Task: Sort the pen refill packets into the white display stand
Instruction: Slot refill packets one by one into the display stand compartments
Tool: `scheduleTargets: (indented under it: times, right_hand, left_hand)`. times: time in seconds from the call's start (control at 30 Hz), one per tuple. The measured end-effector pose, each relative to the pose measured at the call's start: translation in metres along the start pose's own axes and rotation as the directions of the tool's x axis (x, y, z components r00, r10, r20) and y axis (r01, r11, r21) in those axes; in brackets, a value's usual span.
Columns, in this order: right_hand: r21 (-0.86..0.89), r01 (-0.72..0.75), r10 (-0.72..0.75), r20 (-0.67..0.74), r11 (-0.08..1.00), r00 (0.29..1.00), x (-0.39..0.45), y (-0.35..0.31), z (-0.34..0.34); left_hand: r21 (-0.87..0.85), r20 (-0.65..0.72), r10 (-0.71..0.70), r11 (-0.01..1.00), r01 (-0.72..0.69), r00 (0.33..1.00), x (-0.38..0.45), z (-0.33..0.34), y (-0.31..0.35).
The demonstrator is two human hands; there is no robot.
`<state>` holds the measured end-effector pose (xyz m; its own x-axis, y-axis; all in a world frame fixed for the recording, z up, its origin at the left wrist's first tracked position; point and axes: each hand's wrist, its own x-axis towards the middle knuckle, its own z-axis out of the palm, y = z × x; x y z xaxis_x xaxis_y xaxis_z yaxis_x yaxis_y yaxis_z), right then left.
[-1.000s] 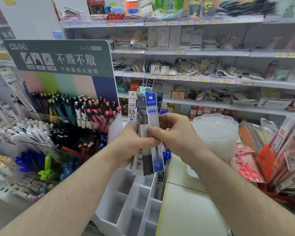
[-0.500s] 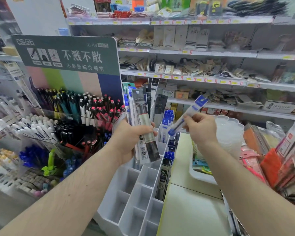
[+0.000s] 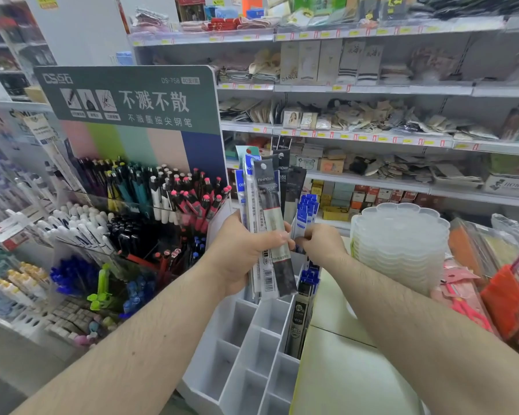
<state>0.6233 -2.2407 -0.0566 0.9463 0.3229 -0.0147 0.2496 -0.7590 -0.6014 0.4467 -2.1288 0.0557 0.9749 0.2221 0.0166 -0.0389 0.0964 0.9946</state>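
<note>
A fan of flat refill packets (image 3: pixel 268 232) is gripped by the left hand (image 3: pixel 240 253); a blue-headed packet (image 3: pixel 301 224) is pinched by the right hand (image 3: pixel 321 244), its lower part hidden, above the white display stand (image 3: pixel 252 354).

A fanned bundle of long, narrow refill packets (image 3: pixel 270 235), black, white and blue, stands upright above the white display stand (image 3: pixel 246 354), whose rear compartments hold blue-headed packets (image 3: pixel 307 209).

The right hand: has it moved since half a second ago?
Yes. The right hand has dropped from beside the scalloped clear plastic trays toward the blue-topped refill packets in the white display stand.
</note>
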Motion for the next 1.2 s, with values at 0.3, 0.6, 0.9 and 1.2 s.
scheduleTargets:
  times: [0.3, 0.6, 0.9, 1.2]
  right_hand:
    - [0.418, 0.05, 0.023, -0.166, 0.907, 0.986, -0.052, -0.042, -0.063]
    - [0.791, 0.107, -0.169, -0.004, 0.603, 0.986, -0.131, -0.08, -0.088]
    - [0.94, -0.021, -0.023, 0.031, 0.34, 0.999, -0.132, -0.074, -0.096]
    - [0.923, 0.035, -0.084, -0.002, 0.383, 0.996, -0.129, -0.074, -0.089]
  left_hand:
    - [-0.016, -0.009, -0.028, 0.999, 0.028, 1.0, 0.002, -0.002, -0.003]
    - [0.047, 0.089, -0.011, 0.999, 0.007, 0.996, 0.002, -0.002, -0.005]
    - [0.0, 0.131, -0.096, 0.995, 0.097, 0.987, 0.0, -0.002, -0.002]
    - [0.014, 0.083, -0.132, 0.991, 0.131, 0.988, 0.001, -0.004, 0.001]
